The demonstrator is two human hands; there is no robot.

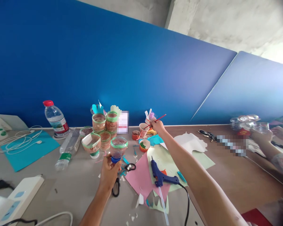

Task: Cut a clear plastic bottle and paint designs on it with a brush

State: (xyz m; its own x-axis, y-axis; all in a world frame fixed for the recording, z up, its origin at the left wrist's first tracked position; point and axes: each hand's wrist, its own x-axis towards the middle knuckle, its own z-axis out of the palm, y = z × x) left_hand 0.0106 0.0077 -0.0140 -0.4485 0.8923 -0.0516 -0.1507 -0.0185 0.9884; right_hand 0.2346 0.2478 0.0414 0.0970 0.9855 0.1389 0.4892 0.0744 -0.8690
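Note:
My left hand [108, 172] is closed around the blue-capped neck of a cut-off clear bottle top [119, 147], held cap down with its green-edged opening upward. My right hand [157, 126] grips a thin red paintbrush [161, 117], whose lower end reaches into a paper cup [144, 133]. Just below that cup sits a small cut-down cup [144, 145] with green inside, and a similar red one [136, 135] stands to its left. Scissors [116, 187] lie partly hidden by my left hand. Several green-rimmed cut cups [99, 122] are stacked behind it.
A blue glue gun [159, 175] lies on coloured paper sheets [138, 174], its cord running toward me. At left are a red-capped bottle [56, 117], a lying bottle [67, 150], and a power strip [23, 194]. Another person's hands [261, 136] hold clear plastic at right.

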